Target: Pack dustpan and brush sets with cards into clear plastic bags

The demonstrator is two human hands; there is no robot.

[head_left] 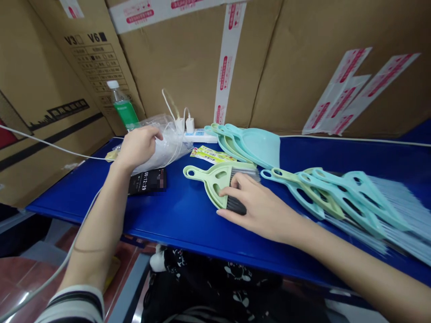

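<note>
My left hand (139, 146) is at the pile of clear plastic bags (168, 150), fingers curled onto the film; some fingertips are hidden. My right hand (252, 202) grips a light green hand brush (220, 179) by its head and dark bristles, thumb and fingers closed. This brush lies over a matching green dustpan, mostly covered, with both handles pointing left. Behind it, blue and green dustpans (261, 146) are stacked. To the right of my right hand lies a row of blue and green brushes (350, 197), their bristles to the right.
A phone (148, 181) showing a timer lies below the bags. Printed yellow-green labels (213, 154) are near a white power strip (200, 136) with plugged-in chargers. A green-labelled bottle (124, 107) stands back left. Taped cardboard boxes (188, 63) wall the blue table (188, 220). A white cable crosses at left.
</note>
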